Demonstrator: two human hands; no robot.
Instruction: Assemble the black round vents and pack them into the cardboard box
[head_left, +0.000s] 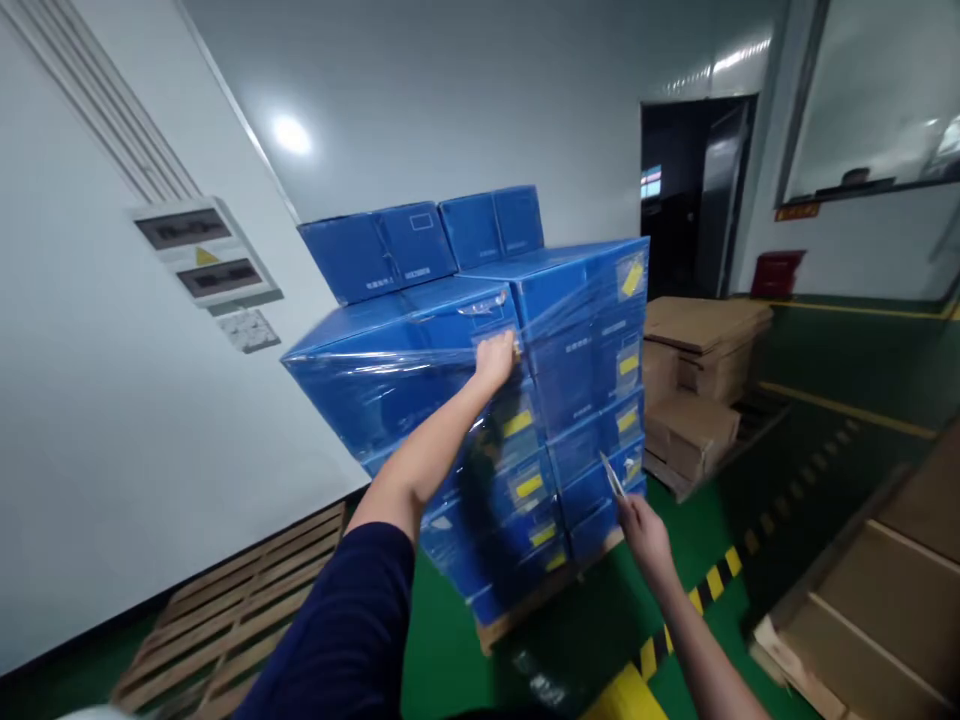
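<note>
Blue boxes (574,370) are stacked in several layers on a wooden pallet, with yellow labels on their sides. Clear stretch film (390,362) is wrapped around the stack, wrinkled and shiny near the top. My left hand (495,360) is closed on this film at the upper front of the stack, close to the gap between two top boxes. Lower and to the right, my right hand (645,535) grips a pair of scissors (613,477), blades pointing up and toward the boxes. The handles are hidden in the fingers.
An empty wooden pallet (240,610) lies at left by the wall, below an electrical box (206,255). Brown cartons (694,430) stand behind the stack at right, more cartons (870,600) at lower right. Yellow-black tape (712,580) crosses the green floor. A doorway (686,200) is behind.
</note>
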